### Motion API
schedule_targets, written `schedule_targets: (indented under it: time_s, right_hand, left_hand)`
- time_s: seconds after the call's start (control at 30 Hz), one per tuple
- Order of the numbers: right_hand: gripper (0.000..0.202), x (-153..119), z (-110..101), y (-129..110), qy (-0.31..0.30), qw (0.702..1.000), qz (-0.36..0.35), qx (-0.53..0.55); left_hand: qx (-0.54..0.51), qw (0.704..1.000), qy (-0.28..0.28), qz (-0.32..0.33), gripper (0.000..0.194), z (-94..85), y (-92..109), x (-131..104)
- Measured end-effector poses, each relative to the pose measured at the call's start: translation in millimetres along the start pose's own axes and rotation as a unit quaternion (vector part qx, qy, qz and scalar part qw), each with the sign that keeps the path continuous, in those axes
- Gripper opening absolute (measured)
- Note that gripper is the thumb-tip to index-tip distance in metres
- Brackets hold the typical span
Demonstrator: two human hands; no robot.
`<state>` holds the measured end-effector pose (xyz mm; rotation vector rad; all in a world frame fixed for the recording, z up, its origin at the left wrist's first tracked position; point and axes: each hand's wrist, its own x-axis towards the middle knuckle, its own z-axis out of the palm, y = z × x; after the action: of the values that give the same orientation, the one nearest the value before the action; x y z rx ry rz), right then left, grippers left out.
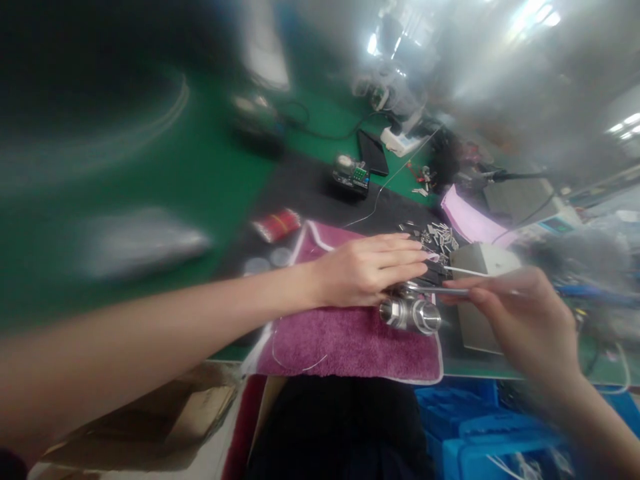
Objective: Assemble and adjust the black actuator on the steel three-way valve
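Your left hand (367, 272) lies open and flat over the metal valve fitting (411, 313) on the purple towel (350, 343) at the near worktop edge. Your right hand (525, 320) pinches a thin rod (440, 291), perhaps a tool. Press the fitting steady and feed the rod straight.

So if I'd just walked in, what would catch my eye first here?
Probably the shiny metal valve fitting lying on the purple towel at the bench's near edge. The left hand rests flat just above it, while the right hand pinches a thin metal rod pointing toward it.
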<state>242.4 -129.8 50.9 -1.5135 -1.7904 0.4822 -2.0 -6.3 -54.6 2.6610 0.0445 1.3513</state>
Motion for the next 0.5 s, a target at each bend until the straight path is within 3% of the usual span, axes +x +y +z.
schedule_targets:
  time_s: [0.1, 0.2, 0.33, 0.5]
  right_hand:
    - [0.016, -10.0, 2.8, 2.9, -0.003, 0.999, 0.049, 0.008]
    - [0.014, -6.1, -7.1, -14.7, -0.009, 0.999, 0.031, 0.018]
    - [0.012, 13.9, -21.6, -41.9, -0.072, 0.992, -0.041, -0.096]
    - [0.013, 48.2, -9.5, -61.0, -0.194, 0.924, -0.223, -0.243]
  left_hand:
    - [0.003, 1.0, -0.002, -0.006, 0.04, 0.7, 0.8, 0.4]
    - [-0.007, 1.0, 0.012, -0.024, 0.043, 0.4, -0.1, 0.1]
    - [-0.015, 0.999, 0.02, -0.026, 0.046, 0.5, -2.6, -0.6]
    - [-0.002, 1.0, 0.026, -0.002, 0.041, 4.3, -3.4, -2.3]
